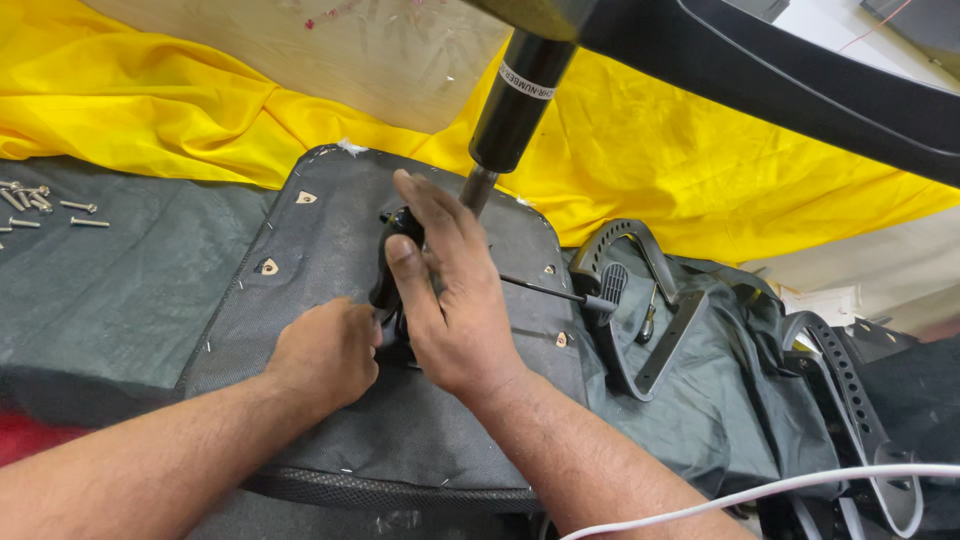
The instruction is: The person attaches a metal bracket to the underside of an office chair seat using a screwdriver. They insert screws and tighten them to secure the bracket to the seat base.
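Left hand: the left hand (325, 352) is curled into a loose fist on the underside of the chair seat (330, 250), knuckles up, just left of the black mechanism (393, 262); what its fingers grip, if anything, is hidden.
Right hand: the right hand (450, 290) lies flat over the black mechanism, fingers pressed together and stretched toward the gas cylinder (515, 95), thumb hooked down its left side.
Mechanism: it sits at the middle of the seat, mostly covered by the right hand; a thin black lever (545, 292) runs out from under that hand to the right.
Gas cylinder: a black tube with a narrower metal rod at its foot, standing tilted out of the mechanism just past the fingertips.
Seat: grey fabric underside up, lying on a dark cloth (100, 300) over yellow cloth (640, 150).
Armrest: one black armrest (640, 300) lies just right of the seat; a second armrest (850, 400) lies farther right.
Screws: a small heap of screws (40, 205) lies well apart at the far left.
Cable: a white cable (800, 485) crosses the lower right corner.
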